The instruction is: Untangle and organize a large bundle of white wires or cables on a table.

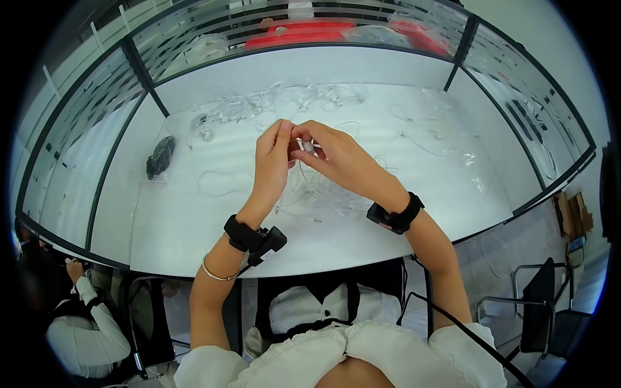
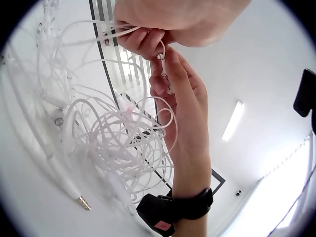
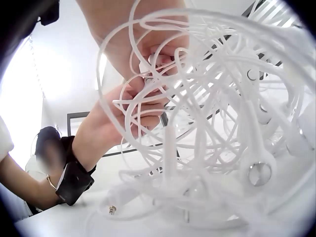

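Note:
My left hand (image 1: 273, 158) and right hand (image 1: 343, 161) meet above the middle of the white table, fingertips close together. A small white earphone piece (image 1: 308, 147) shows at the fingers of my right hand. In the left wrist view, a thin white cable (image 2: 163, 48) runs between the curled fingers of my left hand (image 2: 182, 22) and a slim white part (image 2: 165, 74) pinched by my right hand (image 2: 185, 106). Loops of cable partly cover my left hand (image 3: 111, 121) and right hand (image 3: 133, 29) in the right wrist view. Below lies a tangled heap of white earphone cables (image 2: 123, 143).
More white cables (image 1: 242, 107) lie along the table's back. A black bundle (image 1: 161, 157) is at the left, and clear plastic (image 1: 475, 169) at the right. Low partitions (image 1: 304, 68) border the table. Another person (image 1: 90, 333) sits at lower left; a chair (image 1: 540, 307) stands at lower right.

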A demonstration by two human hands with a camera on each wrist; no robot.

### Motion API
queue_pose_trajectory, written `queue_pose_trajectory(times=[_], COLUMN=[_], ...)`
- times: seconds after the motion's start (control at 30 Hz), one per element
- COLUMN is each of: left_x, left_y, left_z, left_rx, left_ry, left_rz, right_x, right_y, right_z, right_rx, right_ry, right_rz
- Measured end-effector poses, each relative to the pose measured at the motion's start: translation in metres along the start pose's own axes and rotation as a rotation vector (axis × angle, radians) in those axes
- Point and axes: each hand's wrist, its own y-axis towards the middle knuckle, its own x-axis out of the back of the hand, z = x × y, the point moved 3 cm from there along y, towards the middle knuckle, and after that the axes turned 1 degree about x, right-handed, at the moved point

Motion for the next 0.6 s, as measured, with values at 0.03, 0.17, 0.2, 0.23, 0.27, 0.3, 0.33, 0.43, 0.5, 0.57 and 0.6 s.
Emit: queue_pose_trajectory(times=[0.03,0.17,0.2,0.23,0.27,0.3,0.33,0.43,0.5,0.57,0.6], left_x=[0.0,0.001,0.001,0.001,0.0,0.0,0.0,-0.002,0.001,0.001,0.0], left_y=[0.001,0.003,0.003,0.003,0.004,0.004,0.003,0.002,0.004,0.004,0.003], left_z=[0.002,0.008,0.008,0.008,0.009,0.009,0.01,0.009,0.011,0.012,0.01], left_rx=[-0.01,-0.041,-0.046,-0.037,-0.029,-0.021,-0.034,-0.088,-0.137,-0.167,-0.174], left_ry=[0.005,-0.013,-0.026,-0.021,-0.016,-0.012,0.005,0.097,0.191,0.212,0.187], left_rz=[-0.003,-0.027,-0.033,-0.03,-0.027,-0.024,-0.012,-0.022,-0.015,-0.025,-0.039], right_x=[0.0,0.0,0.002,0.004,0.006,0.008,0.009,0.011,0.011,0.013,0.014], right_y=[0.0,0.001,0.002,0.002,0.002,0.002,0.001,0.002,0.002,0.001,0.001], right_z=[-0.001,0.002,0.003,0.003,0.004,0.007,0.007,0.002,-0.004,-0.005,-0.004], right_rx=[-0.004,-0.029,-0.024,-0.02,-0.015,-0.016,-0.01,-0.027,-0.005,-0.003,-0.01], right_ry=[-0.017,0.109,0.101,0.094,0.086,0.097,0.09,0.117,0.11,0.109,0.111], right_rz=[0.004,-0.016,-0.034,-0.054,-0.073,-0.078,-0.098,-0.127,-0.158,-0.167,-0.16])
